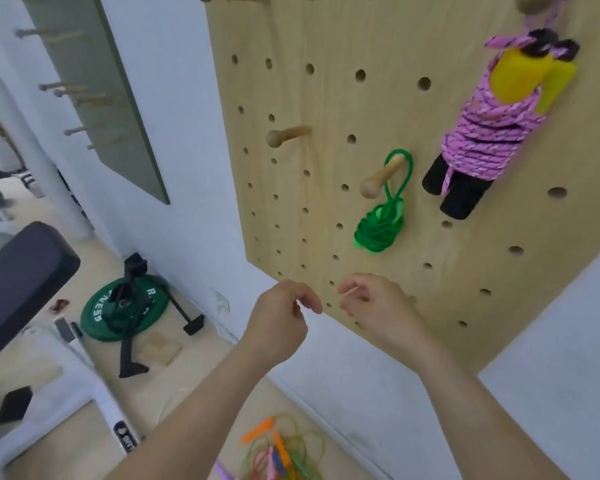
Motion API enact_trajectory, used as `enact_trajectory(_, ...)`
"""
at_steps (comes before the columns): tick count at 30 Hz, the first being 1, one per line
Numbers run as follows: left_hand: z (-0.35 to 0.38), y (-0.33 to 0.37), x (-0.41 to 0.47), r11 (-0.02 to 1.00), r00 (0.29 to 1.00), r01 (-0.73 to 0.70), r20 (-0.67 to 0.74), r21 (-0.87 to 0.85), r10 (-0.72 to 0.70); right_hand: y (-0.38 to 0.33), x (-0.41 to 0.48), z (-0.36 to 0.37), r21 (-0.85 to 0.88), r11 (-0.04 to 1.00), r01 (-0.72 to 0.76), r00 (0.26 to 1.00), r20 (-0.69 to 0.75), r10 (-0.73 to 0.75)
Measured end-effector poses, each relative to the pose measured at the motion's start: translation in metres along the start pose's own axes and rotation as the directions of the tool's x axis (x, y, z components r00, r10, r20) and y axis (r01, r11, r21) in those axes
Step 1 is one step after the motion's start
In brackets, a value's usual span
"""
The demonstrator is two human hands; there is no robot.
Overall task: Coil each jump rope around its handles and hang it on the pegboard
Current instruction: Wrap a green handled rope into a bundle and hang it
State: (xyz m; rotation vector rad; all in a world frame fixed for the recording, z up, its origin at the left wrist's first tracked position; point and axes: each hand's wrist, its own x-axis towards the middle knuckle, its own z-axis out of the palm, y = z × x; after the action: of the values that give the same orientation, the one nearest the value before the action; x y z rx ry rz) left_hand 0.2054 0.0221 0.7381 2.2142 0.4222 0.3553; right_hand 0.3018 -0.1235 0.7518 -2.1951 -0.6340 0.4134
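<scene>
**2 ropes up on the board, both hands free**

The wooden pegboard fills the upper right of the frame, and 2 coiled ropes hang on it. The green jump rope is bundled into a tight little knot of loops just right of center. A loop of its cord runs up and over a wooden peg. Up in the top right corner is the pink jump rope. It's wrapped around yellow and black handles and hangs by its cord from something at the very top edge that's cut off, so I can't tell what. Another peg sticks out bare, up and left of the green one.

Both hands are in the lower middle of the frame, just below the green bundle and in front of the board's bottom edge. The left hand has its fingers loosely curled, with nothing in them. The right hand is the same, relaxed curl and nothing held. They're close to each other but not touching.

At the bottom center, on the floor, there's a loose tangle of more ropes in yellowish-green cord with orange, pink and blue handles. At the lower left, a green weight plate lies flat by the wall, and a dark padded bench pokes in from the left edge.
</scene>
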Motion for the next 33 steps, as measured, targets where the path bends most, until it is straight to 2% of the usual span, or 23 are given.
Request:
enact_trajectory(4,0.021,-0.050,-0.034,0.981,0.993,0.082,0.075,0.174,-0.096,0.018,0.010,0.043,-0.074,0.997,-0.012,0.967,0.253,0.030)
enact_trajectory(8,0.057,-0.126,-0.081,0.947,0.934,0.310,0.159,0.080,-0.319,0.062,0.013,0.116,-0.166,0.985,-0.054,0.863,0.488,0.129)
enact_trajectory(10,0.082,-0.172,-0.109,0.918,0.904,0.379,0.165,0.113,-0.394,0.097,0.012,0.159,-0.235,0.970,-0.060,0.813,0.553,0.185)
enact_trajectory(13,0.121,-0.246,-0.152,0.868,0.861,0.454,0.152,0.201,-0.486,0.157,0.005,0.230,-0.288,0.953,-0.091,0.766,0.591,0.252)
enact_trajectory(16,0.168,-0.330,-0.189,0.827,0.807,0.520,0.196,0.215,-0.558,0.224,-0.005,0.308,-0.281,0.952,-0.125,0.760,0.590,0.274)
enact_trajectory(20,0.241,-0.439,-0.224,0.734,0.701,0.657,0.221,0.170,-0.678,0.332,-0.024,0.414,-0.201,0.925,-0.323,0.709,0.596,0.377)
enact_trajectory(23,0.299,-0.515,-0.241,0.685,0.640,0.716,0.262,0.136,-0.722,0.417,-0.038,0.487,-0.097,0.853,-0.514,0.686,0.550,0.476)
enact_trajectory(26,0.356,-0.579,-0.247,0.747,0.668,0.646,0.358,0.156,-0.653,0.469,-0.042,0.533,0.064,0.739,-0.671,0.666,0.489,0.563)
enact_trajectory(30,0.428,-0.651,-0.232,0.834,0.762,0.546,0.368,0.077,-0.533,0.536,-0.035,0.581,0.252,0.642,-0.724,0.675,0.455,0.581)
enact_trajectory(32,0.454,-0.676,-0.220,0.863,0.798,0.504,0.365,0.031,-0.479,0.563,-0.027,0.601,0.285,0.558,-0.779,0.623,0.455,0.637)
enact_trajectory(33,0.460,-0.680,-0.214,0.852,0.787,0.523,0.390,-0.009,-0.478,0.569,-0.023,0.607,0.323,0.484,-0.813,0.582,0.467,0.666)
